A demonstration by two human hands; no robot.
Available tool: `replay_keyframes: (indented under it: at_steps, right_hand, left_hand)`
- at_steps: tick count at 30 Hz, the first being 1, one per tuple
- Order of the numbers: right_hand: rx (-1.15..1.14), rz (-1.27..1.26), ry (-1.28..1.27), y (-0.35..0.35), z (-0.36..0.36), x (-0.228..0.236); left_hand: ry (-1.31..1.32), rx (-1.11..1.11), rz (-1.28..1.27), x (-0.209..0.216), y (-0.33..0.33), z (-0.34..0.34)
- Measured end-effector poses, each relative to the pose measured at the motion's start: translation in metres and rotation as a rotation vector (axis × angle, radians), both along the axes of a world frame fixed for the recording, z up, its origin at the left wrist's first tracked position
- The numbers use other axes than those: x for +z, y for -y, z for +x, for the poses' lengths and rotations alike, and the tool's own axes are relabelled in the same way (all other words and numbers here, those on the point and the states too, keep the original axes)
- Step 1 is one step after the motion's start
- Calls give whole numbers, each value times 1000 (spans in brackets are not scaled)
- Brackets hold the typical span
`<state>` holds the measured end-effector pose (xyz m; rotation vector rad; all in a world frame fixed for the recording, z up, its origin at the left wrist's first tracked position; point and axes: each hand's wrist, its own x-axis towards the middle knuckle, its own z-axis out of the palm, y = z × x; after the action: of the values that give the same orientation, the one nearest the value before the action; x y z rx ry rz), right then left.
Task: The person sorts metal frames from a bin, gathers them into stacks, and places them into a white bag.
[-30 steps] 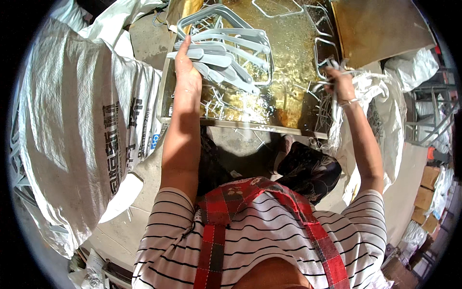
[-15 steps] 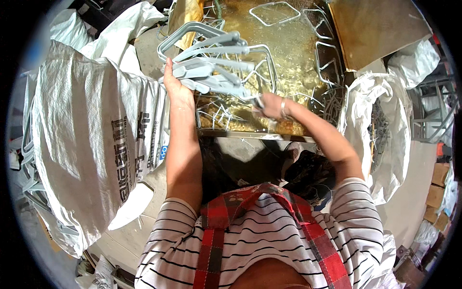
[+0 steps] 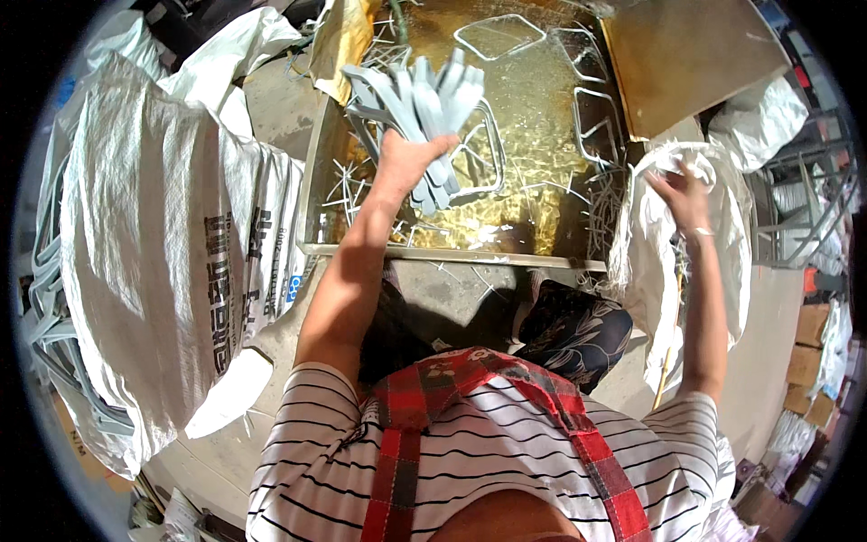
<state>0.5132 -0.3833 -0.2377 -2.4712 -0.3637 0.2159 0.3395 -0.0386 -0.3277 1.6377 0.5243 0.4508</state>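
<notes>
My left hand (image 3: 408,161) is closed around a bundle of grey plastic frame pieces (image 3: 432,104), held above a shallow metal tank (image 3: 470,259) of water. The pieces fan upward, with several rounded ends poking out below my fingers. My right hand (image 3: 686,197), slightly blurred, hangs over the mouth of an upright white woven sack (image 3: 722,244) at the right. Its fingers look spread, and I see nothing in them. Under the bundle, a pale frame (image 3: 494,149) lies in the tank.
More pale frames (image 3: 501,38) and thin white scraps (image 3: 603,212) lie in the tank. A brown board (image 3: 695,68) leans across its far right corner. At my left stands a large full white sack (image 3: 153,244), with grey frames (image 3: 68,343) beside it.
My right hand has left the bundle and swung right, over the white sack. My left hand has moved right and turned the bundle so its pieces point upward.
</notes>
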Motion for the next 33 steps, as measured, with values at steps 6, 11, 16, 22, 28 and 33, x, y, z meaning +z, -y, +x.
replay_keyframes:
  at_steps: [6, 11, 16, 22, 28, 33]
  right_hand:
    - [140, 955, -1216, -159, -22, -59]
    - [103, 992, -1237, -182, -14, -98]
    - [162, 1009, -1260, -171, -20, -93]
    - [77, 1091, -1146, -137, -16, -82]
    - [229, 1011, -754, -129, -32, -49]
    - [669, 418, -91, -141, -93, -17]
  left_hand:
    - [-56, -406, 52, -6, 42, 10]
    - [-104, -530, 163, -28, 44, 10]
    - [31, -509, -166, -19, 40, 6]
    - [64, -196, -422, -17, 22, 14]
    - [-53, 132, -707, -29, -5, 18]
    - [188, -173, -1140, -33, -13, 17]
